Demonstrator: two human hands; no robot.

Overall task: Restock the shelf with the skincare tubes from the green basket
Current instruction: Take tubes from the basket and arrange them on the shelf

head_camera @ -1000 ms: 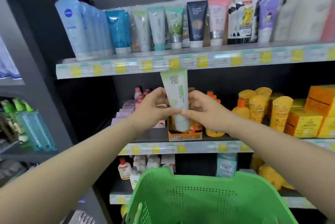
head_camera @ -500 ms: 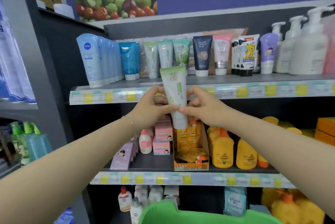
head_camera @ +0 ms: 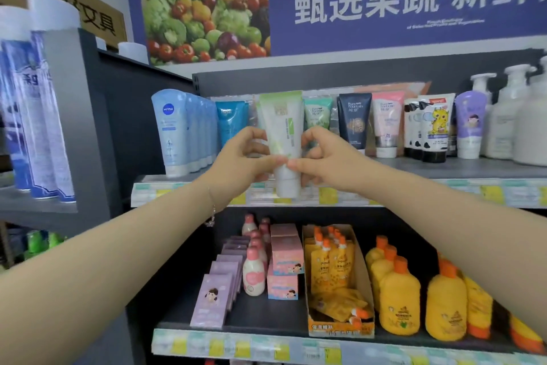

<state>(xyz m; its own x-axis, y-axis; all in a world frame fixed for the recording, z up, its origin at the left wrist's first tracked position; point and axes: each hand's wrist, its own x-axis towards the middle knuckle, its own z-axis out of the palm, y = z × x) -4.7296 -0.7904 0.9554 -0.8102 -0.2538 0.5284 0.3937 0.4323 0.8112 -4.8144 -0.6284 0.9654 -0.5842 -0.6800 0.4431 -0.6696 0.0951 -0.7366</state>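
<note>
At the front edge of the top shelf (head_camera: 473,168), near frame centre, a white tube (head_camera: 283,139) with a green crimped top is held upright, cap down, by both hands. The left hand (head_camera: 245,157) pinches the tube from its nine o'clock side, thumb and forefinger closed on the lower body; a thin bracelet (head_camera: 211,210) sits on that wrist. The right hand (head_camera: 322,159) grips from the three o'clock side, fingertips meeting the left thumb in front of the tube, remaining fingers curled. The tube's cap hangs in front of the shelf's price strip (head_camera: 340,194), and its upper part overlaps the row of tubes standing behind; whether the cap touches the shelf cannot be told. Behind it, at ten o'clock, stand pale blue tubes (head_camera: 170,134) and a teal tube (head_camera: 231,125); at two o'clock a dark navy tube (head_camera: 354,120), a pink tube (head_camera: 387,125) and a tube with a yellow cartoon figure (head_camera: 435,131). White pump bottles (head_camera: 509,119) occupy the shelf's far three o'clock end. On the lower shelf, at six o'clock, sit pink boxes (head_camera: 285,261), a carton of orange pouches (head_camera: 334,282) and yellow bottles (head_camera: 399,296). Above, at twelve o'clock, hangs a blue sign with vegetables pictured (head_camera: 384,0). No green basket is in view.
</note>
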